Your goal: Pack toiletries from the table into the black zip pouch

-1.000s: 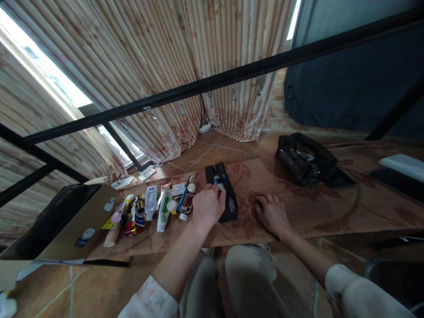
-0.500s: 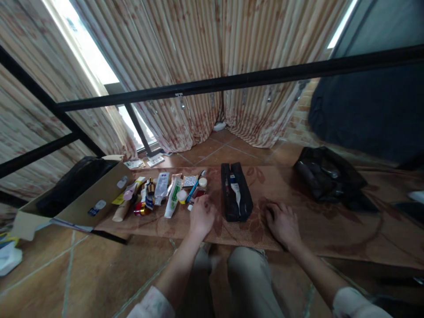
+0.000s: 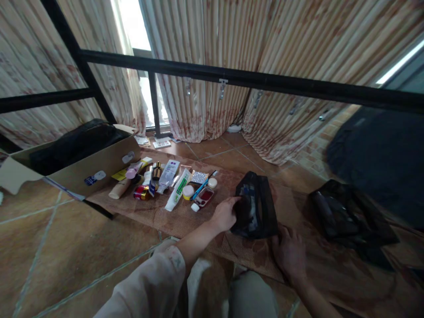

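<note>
- On the cloth-covered table, in front of the person's knees, stands a black mesh pouch; pale and blue contents show inside it, too dim to name.
- The pouch sits between the two hands, which probably lets either one reach it without stretching.
- To its left lie loose toiletries: a green-and-white tube, a bottle of dark red liquid, a blue toothbrush, a yellow jar with a white lid and a glittery square case. Spread side by side (a few do overlap), they seem laid out so that each can be picked out.
- The left hand comes in from the near side, forearm slanting forward, its fingertips at the pouch's left side; whether they pinch the mesh or only press it cannot be told.
- The right hand lies palm down beside the pouch's near right corner, fingers loosely bent and apparently holding nothing; contact with the pouch is unclear.
</note>
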The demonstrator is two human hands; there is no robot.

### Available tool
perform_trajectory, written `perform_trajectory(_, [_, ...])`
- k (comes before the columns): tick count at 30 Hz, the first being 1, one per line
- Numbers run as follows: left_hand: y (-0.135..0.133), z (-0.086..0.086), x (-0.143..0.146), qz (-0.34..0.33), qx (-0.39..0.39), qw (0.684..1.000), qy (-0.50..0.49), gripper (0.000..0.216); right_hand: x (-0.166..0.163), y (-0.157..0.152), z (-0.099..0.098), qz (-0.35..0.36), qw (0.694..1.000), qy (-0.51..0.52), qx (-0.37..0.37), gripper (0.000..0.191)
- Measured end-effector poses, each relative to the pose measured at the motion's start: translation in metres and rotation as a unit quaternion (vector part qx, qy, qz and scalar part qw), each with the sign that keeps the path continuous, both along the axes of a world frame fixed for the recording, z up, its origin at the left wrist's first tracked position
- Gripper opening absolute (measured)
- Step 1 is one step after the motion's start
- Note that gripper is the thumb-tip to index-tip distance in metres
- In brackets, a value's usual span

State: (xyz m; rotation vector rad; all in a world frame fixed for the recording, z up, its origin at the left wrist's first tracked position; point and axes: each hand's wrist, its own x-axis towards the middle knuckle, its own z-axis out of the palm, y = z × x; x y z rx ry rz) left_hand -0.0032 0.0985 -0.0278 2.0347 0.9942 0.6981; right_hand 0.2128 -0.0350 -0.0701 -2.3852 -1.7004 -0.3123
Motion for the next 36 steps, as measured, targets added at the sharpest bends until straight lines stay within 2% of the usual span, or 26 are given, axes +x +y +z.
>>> perform_trajectory(3, [0.004,0.003,-0.001,0.026,-0.024,0.999,0.014,0.052,0.002,0.000,-0.002,0.013,1.000,-0.007,0.002,0.026])
perform_trajectory(8, [0.015,0.019,-0.012,0.101,0.046,0.992,0.057,0.047,0.010,0.000,-0.006,0.033,0.999,-0.038,0.013,0.027])
perform_trajectory(12, [0.029,0.024,-0.034,0.189,0.090,0.969,0.128,0.038,0.018,0.001,-0.008,0.078,0.996,-0.037,0.008,0.029])
perform_trajectory(15, [0.038,0.024,-0.049,0.233,0.111,0.946,0.196,0.031,0.019,0.003,-0.009,0.047,0.998,-0.038,-0.010,0.032])
perform_trajectory(18, [0.042,0.023,-0.055,0.231,0.112,0.931,0.258,0.027,0.013,0.004,-0.008,0.010,0.999,-0.034,-0.040,0.031])
perform_trajectory(21, [0.044,0.022,-0.052,0.214,0.118,0.924,0.295,0.027,0.007,0.005,-0.004,0.010,0.999,-0.018,-0.045,0.030])
perform_trajectory(24, [0.047,0.021,-0.048,0.230,0.116,0.916,0.306,0.027,0.004,0.006,0.000,0.007,0.999,-0.010,-0.037,0.028])
perform_trajectory(32, [0.053,0.025,-0.047,0.241,0.085,0.920,0.296,0.025,0.001,0.007,0.005,0.017,0.999,0.009,-0.029,0.021])
perform_trajectory(36, [0.055,0.030,-0.048,0.244,0.124,0.937,0.217,0.023,0.001,0.008,0.006,0.015,0.999,0.024,-0.023,0.019])
